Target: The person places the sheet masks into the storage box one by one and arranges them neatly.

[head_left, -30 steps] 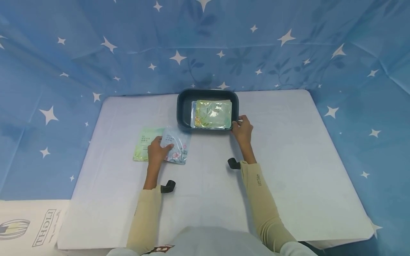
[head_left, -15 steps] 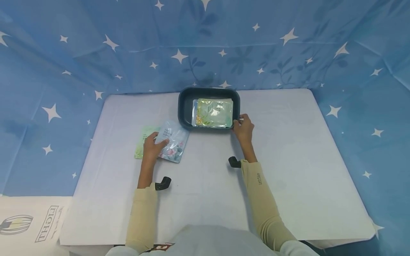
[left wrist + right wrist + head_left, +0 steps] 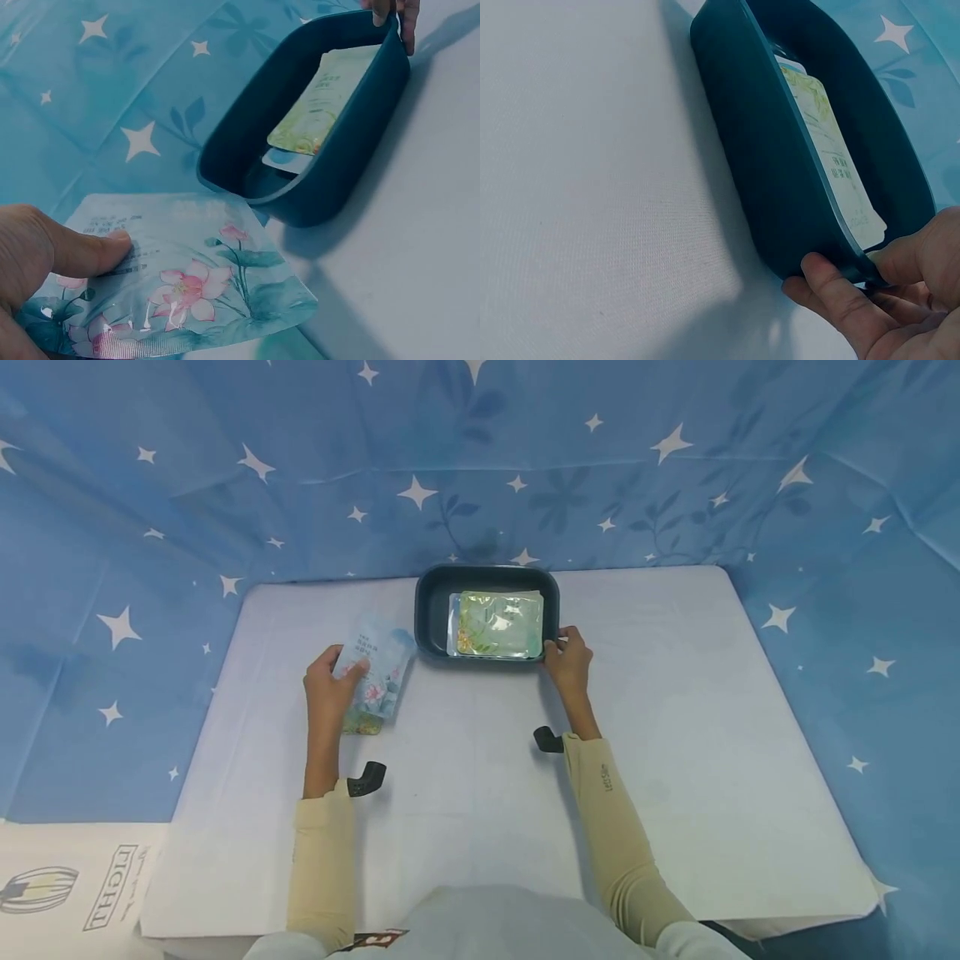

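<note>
My left hand (image 3: 330, 681) grips a pale blue packet (image 3: 382, 681) printed with pink lotus flowers, thumb on top of it. Below it peeks the lower edge of a green packet (image 3: 363, 723); whether the fingers hold that one too is hidden. My right hand (image 3: 570, 660) pinches the near right corner of a dark teal plastic bin (image 3: 769, 150), thumb inside the rim and fingers outside. Inside the bin, a green packet (image 3: 498, 625) lies flat on top of a bluish one (image 3: 287, 160), which shows at its left edge.
The bin stands at the back of a table with a white cloth (image 3: 465, 810), close to a blue star-patterned curtain (image 3: 337, 543). A printed cardboard box (image 3: 75, 877) is at the lower left, beside the table.
My left hand has moved left and away from me with the blue packet, which now covers most of the green one. The green packet has shifted right. The right hand stays on the bin.
</note>
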Demonstrator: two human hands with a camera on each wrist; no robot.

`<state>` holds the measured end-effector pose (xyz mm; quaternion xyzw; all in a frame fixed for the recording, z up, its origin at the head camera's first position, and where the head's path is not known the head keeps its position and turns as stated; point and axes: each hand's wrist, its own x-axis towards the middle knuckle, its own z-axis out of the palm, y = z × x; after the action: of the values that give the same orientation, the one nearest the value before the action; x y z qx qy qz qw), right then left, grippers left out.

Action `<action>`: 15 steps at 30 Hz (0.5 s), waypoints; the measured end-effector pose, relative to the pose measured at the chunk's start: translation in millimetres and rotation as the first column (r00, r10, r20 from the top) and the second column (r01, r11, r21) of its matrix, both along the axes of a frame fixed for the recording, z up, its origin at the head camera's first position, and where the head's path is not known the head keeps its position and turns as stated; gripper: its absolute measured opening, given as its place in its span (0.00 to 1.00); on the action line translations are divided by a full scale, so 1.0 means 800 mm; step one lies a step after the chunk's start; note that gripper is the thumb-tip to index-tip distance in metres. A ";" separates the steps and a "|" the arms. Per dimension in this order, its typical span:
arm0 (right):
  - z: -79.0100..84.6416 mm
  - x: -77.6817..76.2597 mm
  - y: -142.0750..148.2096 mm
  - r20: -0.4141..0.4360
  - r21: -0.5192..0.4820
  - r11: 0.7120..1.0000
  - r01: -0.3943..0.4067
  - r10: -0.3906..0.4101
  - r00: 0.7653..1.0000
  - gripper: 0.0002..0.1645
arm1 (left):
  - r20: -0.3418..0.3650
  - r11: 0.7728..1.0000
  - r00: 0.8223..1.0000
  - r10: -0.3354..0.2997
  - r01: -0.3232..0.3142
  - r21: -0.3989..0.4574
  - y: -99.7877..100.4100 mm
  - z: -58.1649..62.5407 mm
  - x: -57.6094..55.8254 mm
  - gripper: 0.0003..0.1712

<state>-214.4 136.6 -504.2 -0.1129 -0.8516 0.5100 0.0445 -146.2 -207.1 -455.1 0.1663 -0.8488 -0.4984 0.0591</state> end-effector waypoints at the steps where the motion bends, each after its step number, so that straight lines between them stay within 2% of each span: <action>1: 0.000 0.000 0.000 -0.004 -0.001 1.000 -0.001 0.001 1.000 0.18 | -0.022 1.000 1.000 0.002 -0.002 -0.005 0.000 0.003 0.000 0.19; 3: 0.001 0.000 -0.001 -0.010 0.000 1.000 -0.005 0.005 1.000 0.18 | -0.050 1.000 0.999 0.008 -0.008 0.003 0.001 0.007 -0.001 0.19; 6: 0.000 0.000 -0.001 -0.017 0.003 1.000 -0.011 0.011 1.000 0.17 | -0.068 0.994 0.998 0.014 -0.006 0.110 0.007 0.005 -0.007 0.22; 10: -0.001 0.000 0.001 -0.019 0.018 1.000 -0.004 0.005 1.000 0.17 | 0.003 0.958 1.000 0.005 -0.005 0.288 0.025 -0.010 -0.018 0.26; 13: -0.001 0.001 0.001 -0.012 0.022 1.000 -0.003 0.004 1.000 0.17 | 0.064 0.949 0.997 -0.039 0.017 0.314 0.042 -0.021 -0.025 0.26; 15: -0.002 0.002 0.001 -0.009 0.022 1.000 -0.007 0.007 1.000 0.17 | 0.061 0.957 0.994 -0.093 0.073 0.280 0.053 -0.026 -0.029 0.26</action>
<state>-213.1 137.8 -505.6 -0.1070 -0.8573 0.5014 0.0478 -169.0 -164.7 -475.6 0.1553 -0.7783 -0.6081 -0.0170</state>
